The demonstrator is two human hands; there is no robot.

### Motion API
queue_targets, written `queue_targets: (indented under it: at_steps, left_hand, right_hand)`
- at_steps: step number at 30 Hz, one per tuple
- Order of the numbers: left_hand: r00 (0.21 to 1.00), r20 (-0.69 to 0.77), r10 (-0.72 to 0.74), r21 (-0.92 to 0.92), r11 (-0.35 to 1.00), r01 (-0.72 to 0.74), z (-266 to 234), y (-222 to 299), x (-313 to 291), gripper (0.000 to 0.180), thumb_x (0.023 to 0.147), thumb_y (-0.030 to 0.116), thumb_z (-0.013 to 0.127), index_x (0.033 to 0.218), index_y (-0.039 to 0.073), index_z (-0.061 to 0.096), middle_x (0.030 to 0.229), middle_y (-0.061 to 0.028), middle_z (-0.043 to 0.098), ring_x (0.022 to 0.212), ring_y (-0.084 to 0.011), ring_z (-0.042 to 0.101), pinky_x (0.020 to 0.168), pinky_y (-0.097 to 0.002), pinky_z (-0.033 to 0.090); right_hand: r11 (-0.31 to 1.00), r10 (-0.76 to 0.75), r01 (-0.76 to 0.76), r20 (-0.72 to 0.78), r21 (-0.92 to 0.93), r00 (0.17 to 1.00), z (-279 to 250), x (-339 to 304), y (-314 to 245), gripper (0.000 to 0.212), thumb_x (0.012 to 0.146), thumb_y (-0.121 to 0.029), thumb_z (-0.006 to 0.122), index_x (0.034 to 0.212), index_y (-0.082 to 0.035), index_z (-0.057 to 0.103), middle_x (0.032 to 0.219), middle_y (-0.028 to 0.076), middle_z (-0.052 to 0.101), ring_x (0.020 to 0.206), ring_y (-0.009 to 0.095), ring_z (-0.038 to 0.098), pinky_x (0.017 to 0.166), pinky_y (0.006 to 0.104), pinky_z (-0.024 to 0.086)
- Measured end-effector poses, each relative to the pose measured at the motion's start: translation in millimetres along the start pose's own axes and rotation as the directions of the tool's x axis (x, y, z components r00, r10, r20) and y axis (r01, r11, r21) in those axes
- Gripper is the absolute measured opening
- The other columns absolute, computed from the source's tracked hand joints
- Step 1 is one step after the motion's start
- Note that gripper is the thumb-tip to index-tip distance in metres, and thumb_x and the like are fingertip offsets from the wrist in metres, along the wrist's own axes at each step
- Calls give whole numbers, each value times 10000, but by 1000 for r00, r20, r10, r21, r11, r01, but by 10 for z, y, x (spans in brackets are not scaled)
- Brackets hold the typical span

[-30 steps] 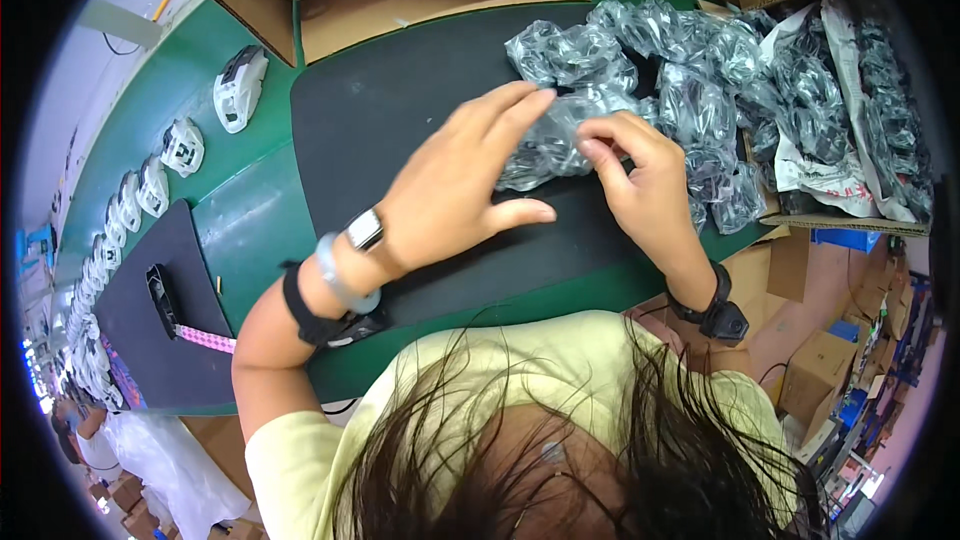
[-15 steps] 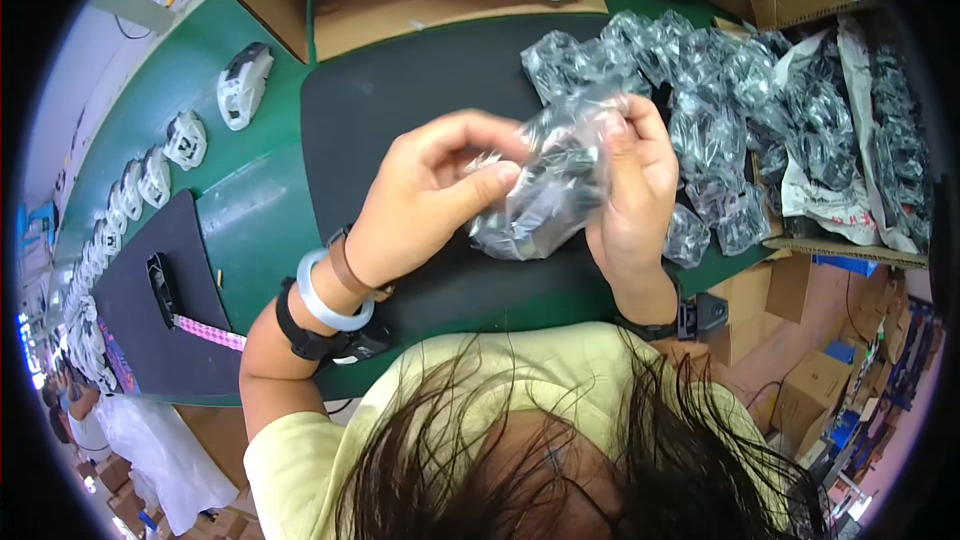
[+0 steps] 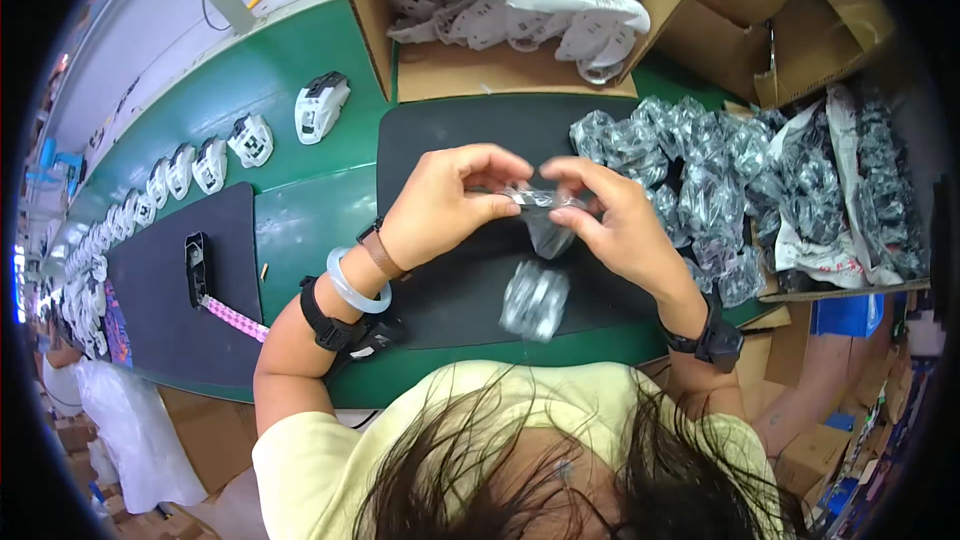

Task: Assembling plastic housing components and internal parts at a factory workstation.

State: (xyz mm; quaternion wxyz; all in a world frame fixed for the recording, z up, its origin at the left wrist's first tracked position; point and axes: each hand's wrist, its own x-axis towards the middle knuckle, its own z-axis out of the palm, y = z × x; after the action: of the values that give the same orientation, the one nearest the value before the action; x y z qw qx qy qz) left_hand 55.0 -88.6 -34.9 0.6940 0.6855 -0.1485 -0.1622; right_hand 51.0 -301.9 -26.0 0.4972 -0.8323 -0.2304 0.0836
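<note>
At the centre of the frame a small clear plastic bag (image 3: pixel 540 212) is pinched by its top edge between both hands, held just above the black work mat (image 3: pixel 450 140). The left hand (image 3: pixel 440 205) has thumb and forefinger closed on the bag's left end; the right hand (image 3: pixel 610 225) has its fingertips closed on the right end, so the film is stretched between them. Below the bag, a dark part with pale highlights (image 3: pixel 535 300) shows as a blur over the mat; whether it is falling, hanging in the bag's lower end or lying on the mat cannot be told.

The step in hand looks like opening or emptying a bagged part. The next move would seem to call for a firm pinch on the film while the part comes free, and a hand ready to take it.

To the right of the hands lies a heap of similar bagged parts (image 3: pixel 720 170). At the top, an open cardboard box (image 3: pixel 500 70) holds white moulded shells. At upper left, white housings (image 3: pixel 320 105) stand in a row along the green bench (image 3: pixel 300 230). A second black mat (image 3: pixel 160 290) at left carries a small dark tool.

The part's exact kind is unreadable through blur and film, and the person's hair hides the lower frame.
</note>
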Motion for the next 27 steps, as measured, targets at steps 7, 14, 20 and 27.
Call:
queue_targets:
  at_steps: [7, 14, 20, 27]
  left_hand:
    - [967, -150, 207, 537, 838, -96, -50, 156, -23, 138, 737, 7, 687, 867, -23, 654, 906, -101, 679, 761, -151, 645, 698, -264, 502]
    - [975, 27, 222, 370, 904, -216, -168, 441, 76, 113, 828, 93, 616, 811, -8, 567, 990, -75, 608, 886, -126, 552, 792, -251, 436]
    - [919, -62, 390, 449, 833, -323, -77, 491, 301, 115, 863, 105, 570, 855, -7, 546, 794, -49, 639, 771, -105, 584, 741, -245, 457]
    - [798, -323, 509, 153, 860, -486, 127, 455, 499, 68, 920, 80, 497, 944, 18, 514, 857, -29, 600, 758, -60, 513, 700, -186, 399]
  right_hand:
    - [975, 157, -153, 13, -159, 988, -301, 108, -52, 114, 745, -76, 689, 781, 9, 621, 643, 65, 575, 605, 95, 530, 561, 253, 427]
    - [1000, 13, -11, 192, -10, 981, -508, 257, -165, 97, 778, -86, 648, 782, 5, 616, 656, 19, 576, 622, 80, 515, 574, 240, 419]
    - [978, -6, 73, -321, 197, 947, -477, 163, -109, 84, 823, -70, 632, 860, 4, 619, 754, -9, 598, 699, 70, 521, 635, 207, 424]
    - [996, -58, 72, 266, -45, 962, 18, -536, -54, 450, 728, -184, 727, 1113, -20, 564, 1023, 134, 581, 988, 285, 540, 830, 332, 447]
